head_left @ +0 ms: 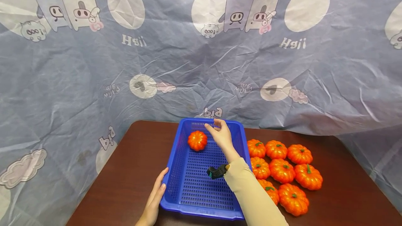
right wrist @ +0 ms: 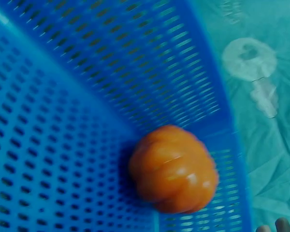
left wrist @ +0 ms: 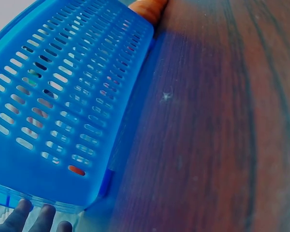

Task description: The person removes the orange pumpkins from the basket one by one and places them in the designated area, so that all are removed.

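Note:
A blue plastic basket [head_left: 204, 209] with slotted walls stands on the brown table. One orange pumpkin [head_left: 197, 140] lies inside it near the far left corner; the right wrist view shows the same pumpkin [right wrist: 174, 169] against the basket walls. My right hand [head_left: 221, 137] is above the far part of the basket, fingers apart and holding nothing, to the right of that pumpkin. My left hand [head_left: 154, 198] rests against the basket's near left side with straight fingers; its fingertips [left wrist: 47, 212] touch the rim in the left wrist view.
To the right of the basket, several orange pumpkins [head_left: 282, 171] with green stems sit in rows on the table [head_left: 138, 149]. A black strap [head_left: 217, 171] is on the right wrist. A grey-blue printed cloth [head_left: 201, 65] hangs behind and around the table.

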### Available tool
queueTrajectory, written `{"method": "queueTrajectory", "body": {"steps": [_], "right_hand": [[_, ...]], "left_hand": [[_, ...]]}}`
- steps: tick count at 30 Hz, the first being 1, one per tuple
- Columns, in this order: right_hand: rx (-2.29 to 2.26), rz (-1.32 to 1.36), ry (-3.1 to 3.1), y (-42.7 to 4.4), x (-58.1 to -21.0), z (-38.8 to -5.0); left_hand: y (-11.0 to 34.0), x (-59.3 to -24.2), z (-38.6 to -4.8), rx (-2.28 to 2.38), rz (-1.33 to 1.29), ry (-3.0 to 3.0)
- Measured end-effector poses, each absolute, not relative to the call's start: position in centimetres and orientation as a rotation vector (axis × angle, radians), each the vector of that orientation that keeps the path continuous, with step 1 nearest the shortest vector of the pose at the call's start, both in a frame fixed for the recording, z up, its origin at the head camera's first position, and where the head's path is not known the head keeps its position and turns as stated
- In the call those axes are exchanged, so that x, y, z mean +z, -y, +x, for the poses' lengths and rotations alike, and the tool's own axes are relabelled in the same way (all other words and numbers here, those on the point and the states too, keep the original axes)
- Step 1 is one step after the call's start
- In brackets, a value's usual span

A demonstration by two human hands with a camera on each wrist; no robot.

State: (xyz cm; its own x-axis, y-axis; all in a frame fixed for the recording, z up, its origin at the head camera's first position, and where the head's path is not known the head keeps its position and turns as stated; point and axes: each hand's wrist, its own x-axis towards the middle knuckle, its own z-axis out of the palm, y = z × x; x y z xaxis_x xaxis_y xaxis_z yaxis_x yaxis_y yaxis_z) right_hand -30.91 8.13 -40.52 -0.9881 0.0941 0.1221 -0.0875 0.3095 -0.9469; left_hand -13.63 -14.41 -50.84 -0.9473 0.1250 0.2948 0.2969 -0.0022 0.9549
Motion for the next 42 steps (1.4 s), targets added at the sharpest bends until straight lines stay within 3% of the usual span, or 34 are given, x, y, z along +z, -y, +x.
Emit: {"method": "queueTrajectory", "body": {"steps": [17, 42], "right_hand": [[1.623, -0.001, 2.682, -6.9, -45.5, -31.8], [2.158, -0.039, 2.632, -6.2, -46.4, -32.2]], "left_hand": [[14.4, -51.0, -13.7, -2.081, -0.473, 2.124], [14.3, -50.9, -13.7, -2.076, -0.467, 2.139]]}}
